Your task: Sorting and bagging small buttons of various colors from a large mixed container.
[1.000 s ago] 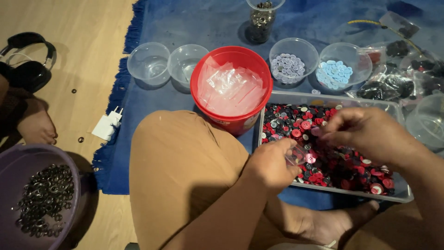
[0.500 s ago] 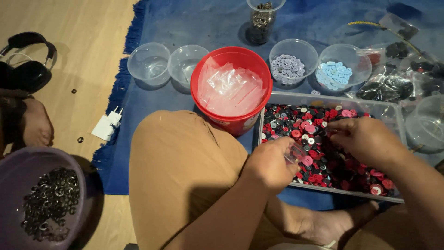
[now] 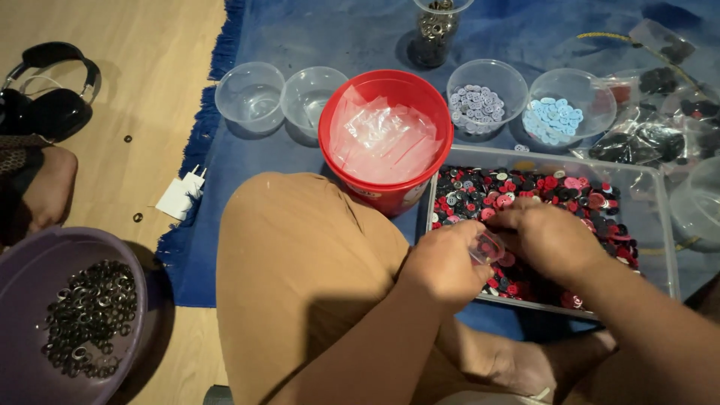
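My left hand (image 3: 444,262) is closed around a small clear plastic bag (image 3: 487,247) at the near left edge of a clear tray (image 3: 654,225) full of red, pink and black buttons (image 3: 555,191). My right hand (image 3: 547,236) rests over the buttons right beside the bag's mouth, fingers curled and pinched together; what they hold is hidden. My knee in tan trousers (image 3: 300,262) fills the middle of the view.
A red bucket (image 3: 386,139) with clear plastic bags stands behind the knee. Two empty clear bowls (image 3: 251,94), a bowl of pale buttons (image 3: 484,94) and a bowl of light blue buttons (image 3: 559,112) sit on the blue rug (image 3: 330,30). A purple basin of metal rings (image 3: 86,315) and headphones (image 3: 49,90) lie at left.
My right hand has drawn back from the far side of the tray to the bag in my left hand. The left hand has barely moved.
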